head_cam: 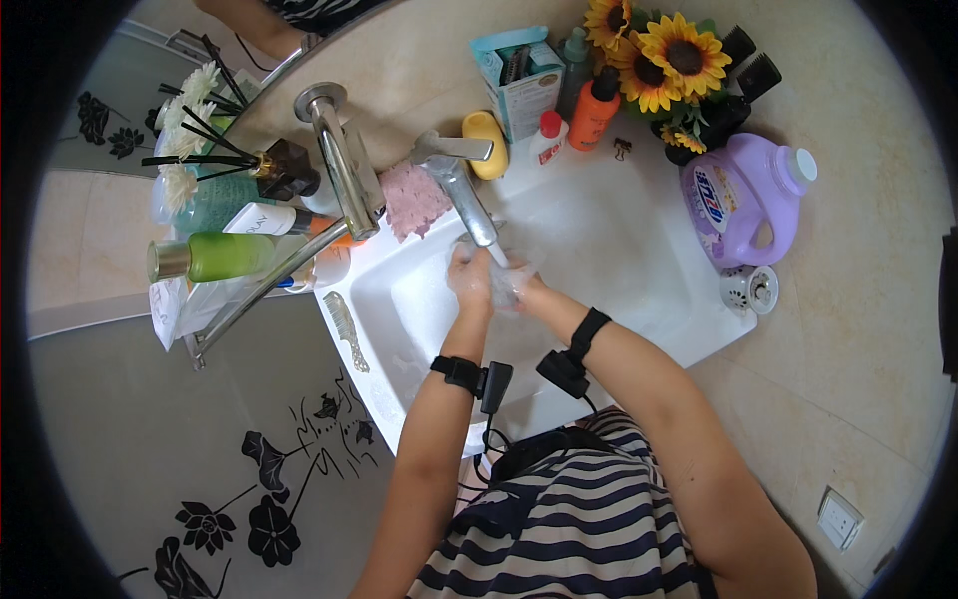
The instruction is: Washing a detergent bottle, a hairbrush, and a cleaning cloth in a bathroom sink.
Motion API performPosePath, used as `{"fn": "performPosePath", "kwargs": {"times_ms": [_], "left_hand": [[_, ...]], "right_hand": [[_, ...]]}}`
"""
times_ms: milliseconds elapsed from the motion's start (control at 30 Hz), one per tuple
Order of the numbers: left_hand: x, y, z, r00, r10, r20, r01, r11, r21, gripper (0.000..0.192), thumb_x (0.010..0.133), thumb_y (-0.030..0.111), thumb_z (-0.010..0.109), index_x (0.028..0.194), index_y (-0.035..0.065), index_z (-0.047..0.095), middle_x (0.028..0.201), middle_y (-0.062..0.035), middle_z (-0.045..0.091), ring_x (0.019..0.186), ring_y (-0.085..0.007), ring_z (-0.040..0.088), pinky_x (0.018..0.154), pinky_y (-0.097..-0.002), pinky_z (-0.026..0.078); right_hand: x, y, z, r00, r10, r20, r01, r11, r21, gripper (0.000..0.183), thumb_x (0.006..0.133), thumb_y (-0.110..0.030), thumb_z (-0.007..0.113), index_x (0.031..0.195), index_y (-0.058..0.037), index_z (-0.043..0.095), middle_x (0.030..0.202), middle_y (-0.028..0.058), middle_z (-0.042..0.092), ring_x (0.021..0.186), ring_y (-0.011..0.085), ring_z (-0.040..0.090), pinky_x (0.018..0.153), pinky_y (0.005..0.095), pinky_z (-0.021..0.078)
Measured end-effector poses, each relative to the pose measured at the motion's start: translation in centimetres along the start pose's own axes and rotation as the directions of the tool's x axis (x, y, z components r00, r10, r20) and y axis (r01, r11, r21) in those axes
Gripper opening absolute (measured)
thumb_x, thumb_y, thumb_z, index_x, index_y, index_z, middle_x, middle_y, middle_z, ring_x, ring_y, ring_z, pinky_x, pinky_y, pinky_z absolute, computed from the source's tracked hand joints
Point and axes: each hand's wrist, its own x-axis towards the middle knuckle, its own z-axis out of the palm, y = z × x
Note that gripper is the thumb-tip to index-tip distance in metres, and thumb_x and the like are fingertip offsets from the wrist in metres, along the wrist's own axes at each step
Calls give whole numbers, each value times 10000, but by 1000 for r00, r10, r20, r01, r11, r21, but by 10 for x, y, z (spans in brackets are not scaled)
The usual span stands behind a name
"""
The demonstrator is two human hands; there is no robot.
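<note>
Water runs from the chrome faucet (470, 202) over a whitish, see-through wet item (508, 288) between my two hands, above the white sink basin (591, 224). My left hand (471, 278) is at the item's left side, its fingers partly hidden by the faucet's spout. On the other side, my right hand (528, 290) touches the item, and its fingertips are blurred by water. What the item is, I cannot tell. Each wrist wears a black strap with a small device and cable. Some foam lies in the basin's left part.
A silver comb (346, 331) lies on the sink's left rim. Behind the faucet are a pink cloth (413, 198), a yellow soap bar (485, 145) and an orange bottle (593, 112). A purple detergent jug (737, 202) stands right. A chrome rail (277, 284) edges the shelf of bottles at left.
</note>
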Motion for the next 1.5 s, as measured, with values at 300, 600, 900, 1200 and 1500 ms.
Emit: {"fn": "performPosePath", "kwargs": {"times_ms": [300, 600, 900, 1200, 1500], "left_hand": [[-38, 24, 24, 950, 87, 301, -202, 905, 374, 400, 786, 264, 597, 1117, 70, 483, 1034, -147, 555, 962, -255, 538, 785, -337, 439], [-11, 26, -6, 931, -194, 308, 59, 916, 397, 395, 814, 357, 579, 1000, 11, 540, 884, -57, 590, 779, -147, 548, 659, -295, 442], [-6, -36, -21, 760, -31, 649, -628, 222, 746, 310, 790, 248, 526, 1048, 77, 539, 1055, -117, 555, 972, -279, 522, 789, -390, 423], [1, -44, -5, 746, 226, 626, -663, 167, 730, 229, 723, 141, 558, 950, 113, 555, 975, -64, 562, 915, -252, 530, 753, -394, 407], [5, -36, -8, 696, 187, 694, -714, 76, 696, 135, 771, 158, 510, 881, 139, 585, 944, -33, 581, 932, -225, 527, 769, -374, 369]], "right_hand": [[-62, -59, -40, 989, 142, 48, -146, 841, 521, 497, 836, -534, 420, 1158, -162, 489, 1055, 27, 563, 1015, 222, 531, 844, 449, 437], [-66, -37, -16, 958, 284, 41, -283, 907, 312, 417, 865, -514, 342, 1003, -168, 531, 851, 18, 593, 712, 185, 551, 530, 366, 421], [-165, -57, -108, 851, -462, -249, 213, 738, -640, 394, 839, -362, 535, 944, 17, 530, 752, 172, 569, 717, 303, 572, 614, 365, 453], [-200, -27, -132, 562, -826, -36, 316, 254, -914, 299, 749, -227, 652, 963, -48, 544, 931, 105, 520, 773, 281, 553, 600, 352, 470], [-201, -27, -139, 522, -852, 42, 347, 167, -923, 293, 742, -222, 660, 960, -62, 547, 906, 71, 504, 765, 243, 545, 578, 324, 473]]}}
